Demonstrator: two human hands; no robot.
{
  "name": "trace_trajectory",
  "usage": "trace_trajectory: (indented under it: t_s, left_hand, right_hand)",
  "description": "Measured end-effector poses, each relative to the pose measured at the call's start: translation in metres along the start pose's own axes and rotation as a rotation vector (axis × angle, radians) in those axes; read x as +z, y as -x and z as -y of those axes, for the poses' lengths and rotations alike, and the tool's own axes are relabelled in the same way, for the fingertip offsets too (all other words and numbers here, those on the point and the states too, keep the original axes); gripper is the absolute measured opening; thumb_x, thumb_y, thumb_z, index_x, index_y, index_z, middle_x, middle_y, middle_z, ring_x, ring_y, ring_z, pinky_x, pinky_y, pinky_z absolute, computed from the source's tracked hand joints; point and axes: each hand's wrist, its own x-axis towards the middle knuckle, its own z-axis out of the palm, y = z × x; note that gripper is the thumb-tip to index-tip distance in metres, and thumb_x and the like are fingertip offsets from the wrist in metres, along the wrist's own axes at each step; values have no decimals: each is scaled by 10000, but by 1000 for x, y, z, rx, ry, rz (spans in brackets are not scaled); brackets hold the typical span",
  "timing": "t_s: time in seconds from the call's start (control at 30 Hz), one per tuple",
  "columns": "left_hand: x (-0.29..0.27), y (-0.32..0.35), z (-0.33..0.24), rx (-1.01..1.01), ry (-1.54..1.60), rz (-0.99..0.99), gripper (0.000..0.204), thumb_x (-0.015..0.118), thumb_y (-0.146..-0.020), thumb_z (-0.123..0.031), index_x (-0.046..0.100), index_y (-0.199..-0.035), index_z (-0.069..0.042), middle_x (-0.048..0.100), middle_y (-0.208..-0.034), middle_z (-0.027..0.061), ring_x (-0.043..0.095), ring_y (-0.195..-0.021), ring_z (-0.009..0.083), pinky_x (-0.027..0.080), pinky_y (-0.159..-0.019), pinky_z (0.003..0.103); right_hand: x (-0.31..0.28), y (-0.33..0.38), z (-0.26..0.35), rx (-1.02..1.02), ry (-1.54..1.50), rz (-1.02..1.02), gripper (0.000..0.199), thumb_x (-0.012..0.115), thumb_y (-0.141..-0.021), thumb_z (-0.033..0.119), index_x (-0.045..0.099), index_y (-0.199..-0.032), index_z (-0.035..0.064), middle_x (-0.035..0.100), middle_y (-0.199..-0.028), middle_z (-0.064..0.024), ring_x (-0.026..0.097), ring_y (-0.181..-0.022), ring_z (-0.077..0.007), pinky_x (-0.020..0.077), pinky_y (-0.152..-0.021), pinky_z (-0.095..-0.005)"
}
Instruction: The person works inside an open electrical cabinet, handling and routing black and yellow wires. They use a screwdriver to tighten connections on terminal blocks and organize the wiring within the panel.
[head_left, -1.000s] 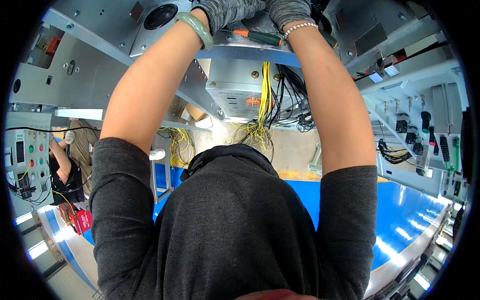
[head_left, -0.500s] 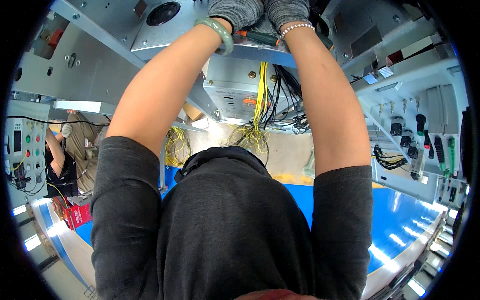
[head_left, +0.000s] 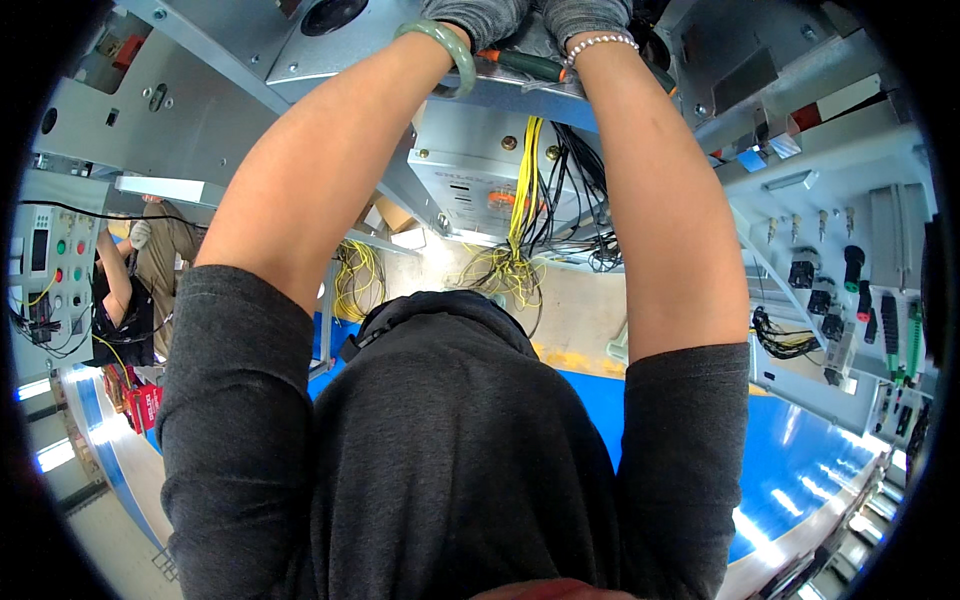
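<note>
Both hands reach to the top edge of the view in grey knitted gloves, and their fingers lie outside it. My left hand (head_left: 486,18) is over a metal cabinet ledge (head_left: 350,62); a green bangle circles that wrist. Close beside it on the right is my right hand (head_left: 588,16), with a beaded bracelet at the wrist. Between the wrists, a tool with a dark green and orange handle (head_left: 530,65) lies on the ledge next to some clear plastic. Part of another dark handle (head_left: 662,78) shows beside my right wrist. What either hand holds is hidden.
Under the ledge, yellow cables (head_left: 526,190) and black cables (head_left: 580,180) hang by a grey box (head_left: 465,170) and coil on the floor. Hand tools hang on a panel (head_left: 880,230) at right. A control panel (head_left: 45,265) stands at left, near another person (head_left: 125,290).
The view has shifted slightly, so the ledge and both gloves sit a little higher in it. The hands stay close together at the same place on the ledge.
</note>
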Motion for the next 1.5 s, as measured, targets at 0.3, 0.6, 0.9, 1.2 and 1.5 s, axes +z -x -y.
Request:
trace_trajectory:
  t_s: [0.3, 0.6, 0.9, 1.2, 1.5]
  left_hand:
    - [-48, 7, -27, -121, 10, 282, 380, 551, -899, -360, 713, -1068, -62, 685, -1036, 247, 656, -1032, 356, 513, -908, 454]
    - [5, -7, 20, 155, -73, 121, 382, 521, -937, -389, 704, -1072, -81, 683, -1073, 203, 647, -1022, 368, 513, -889, 464]
    - [-62, 67, 44, 445, 15, 30, 494, 655, -872, -455, 636, -1250, -137, 607, -1283, 126, 548, -1202, 329, 422, -1036, 421]
    - [-35, 80, 47, 643, 75, 53, 503, 667, -854, -454, 636, -1268, -170, 611, -1279, 89, 521, -1243, 300, 389, -1065, 438]
    - [-37, 72, 41, 531, 118, 126, 446, 594, -902, -458, 662, -1211, -143, 634, -1206, 113, 562, -1145, 318, 417, -1018, 423]
  right_hand:
    - [2, -2, -3, -20, 14, 15, 250, 538, -904, 213, 714, -1019, 77, 703, -1012, -212, 687, -961, -360, 550, -811, -459]
    - [-10, 11, 5, -59, 23, -29, 297, 659, -857, 270, 700, -1066, 63, 683, -1117, -205, 662, -1047, -356, 534, -898, -467]
    - [-32, 10, 13, 29, 45, 189, 464, 684, -852, 432, 662, -1103, 42, 680, -1073, -217, 661, -1021, -346, 519, -890, -468]
    - [-94, 55, -13, -113, -116, 228, 435, 652, -880, 345, 611, -1215, 71, 662, -1117, -185, 612, -1081, -373, 477, -958, -419]
    - [-88, 122, -39, -367, 15, 3, 511, 677, -856, 416, 589, -1292, 166, 572, -1291, -151, 536, -1202, -343, 416, -1025, -460]
